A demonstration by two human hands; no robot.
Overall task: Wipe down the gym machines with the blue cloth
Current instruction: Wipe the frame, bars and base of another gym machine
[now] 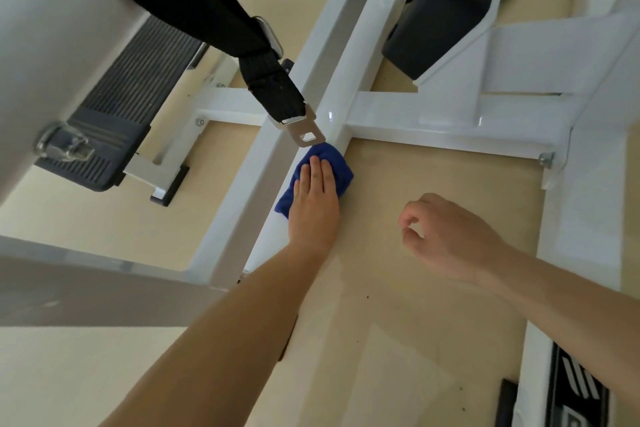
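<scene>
The blue cloth lies folded on the white base beam of a gym machine, just below where a cross beam joins it. My left hand presses flat on the cloth with fingers together and extended. Off to the right, my right hand hovers over the tan floor, loosely curled and holding nothing.
A black seat-belt strap with a metal tongue hangs just above the cloth. A ribbed dark footplate sits left, a black padded block upper right. A white frame rail runs down the right side.
</scene>
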